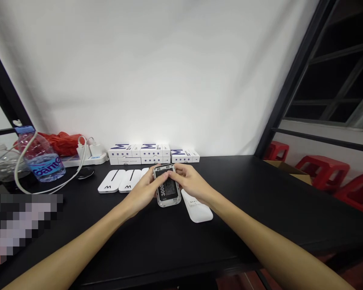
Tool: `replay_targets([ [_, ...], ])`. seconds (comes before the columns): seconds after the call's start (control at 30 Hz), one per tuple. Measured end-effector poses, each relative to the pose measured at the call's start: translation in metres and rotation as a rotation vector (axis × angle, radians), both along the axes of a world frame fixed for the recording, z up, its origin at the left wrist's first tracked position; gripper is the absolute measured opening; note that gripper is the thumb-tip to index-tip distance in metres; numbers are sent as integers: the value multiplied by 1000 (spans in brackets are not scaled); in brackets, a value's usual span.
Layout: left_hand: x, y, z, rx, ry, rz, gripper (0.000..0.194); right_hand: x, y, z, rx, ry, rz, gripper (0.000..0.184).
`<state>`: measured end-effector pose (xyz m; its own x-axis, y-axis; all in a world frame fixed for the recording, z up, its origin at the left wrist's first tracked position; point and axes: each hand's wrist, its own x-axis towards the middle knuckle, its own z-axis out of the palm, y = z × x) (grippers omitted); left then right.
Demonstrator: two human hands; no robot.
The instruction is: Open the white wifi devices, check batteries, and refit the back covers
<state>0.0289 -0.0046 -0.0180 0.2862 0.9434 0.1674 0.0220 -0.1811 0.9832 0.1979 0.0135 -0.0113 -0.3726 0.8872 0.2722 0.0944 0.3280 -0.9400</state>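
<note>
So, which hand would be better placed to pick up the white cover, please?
Probably the right hand: the cover lies just below it, while the left hand is across the device.

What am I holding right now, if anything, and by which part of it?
A white-rimmed device, its black battery showing: your left hand holds its left edge, your right hand its upper right, both thumbs over the upper face.

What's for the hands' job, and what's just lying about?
Probably the job:
open white rounded device, black rectangular battery
white rounded plastic piece
black-marked white rounded devices
white rectangular cardboard boxes

Probably just lying about:
clear plastic blue-capped bottle
red plastic bag
red plastic stools
</note>
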Motion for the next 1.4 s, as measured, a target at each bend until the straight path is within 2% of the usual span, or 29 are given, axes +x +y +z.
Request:
replay_targets([
  [0.1, 1, 4, 0, -108, 27, 11, 45, 2, -1, 3, 161, -263, -105, 35],
  [0.17, -1, 7, 0, -96, 104, 74, 41, 6, -1, 6, 289, -469, -244, 36],
  [0.23, -4, 9, 0, -68, 147, 142, 38, 13, -2, 9, 354, -689, -350, 35],
  [0.3, -7, 12, 0, -59, 145, 200, 37, 20, -4, 12, 295, -905, -387, 39],
  [0.4, -12, 16, 0, -78, 111, 275, 37, 26, -7, 15, 125, -1134, -369, 49],
  [0.57, -17, 21, 0, -108, 2, 321, 34, 25, -11, 15, 43, -1280, -249, 48],
  [0.7, -16, 21, 1, -118, -41, 312, 33, 23, -10, 15, 61, -1270, -264, 32],
  [0.83, -14, 19, -1, -199, 41, 301, 40, 26, -7, 19, 90, -1204, -396, 21],
  [0.93, -12, 18, -4, -218, 57, 265, 41, 32, -2, 22, 185, -1076, -537, 23],
  [1.03, -9, 18, -6, -220, 54, 247, 36, 35, 2, 24, 248, -844, -589, 24],
  [1.13, -7, 16, -5, -211, 64, 221, 34, 33, 3, 25, 186, -443, -484, 23],
  [1.23, -4, 11, -2, -202, 87, 180, 37, 23, 1, 24, -39, -52, -270, 22],
  [1.3, -2, 9, -1, -209, 79, 158, 41, 15, -1, 20, -151, 73, -179, 22],
  [1.4, -1, 5, 0, -206, 72, 138, 45, 7, 0, 8, -173, 56, -158, 24],
])
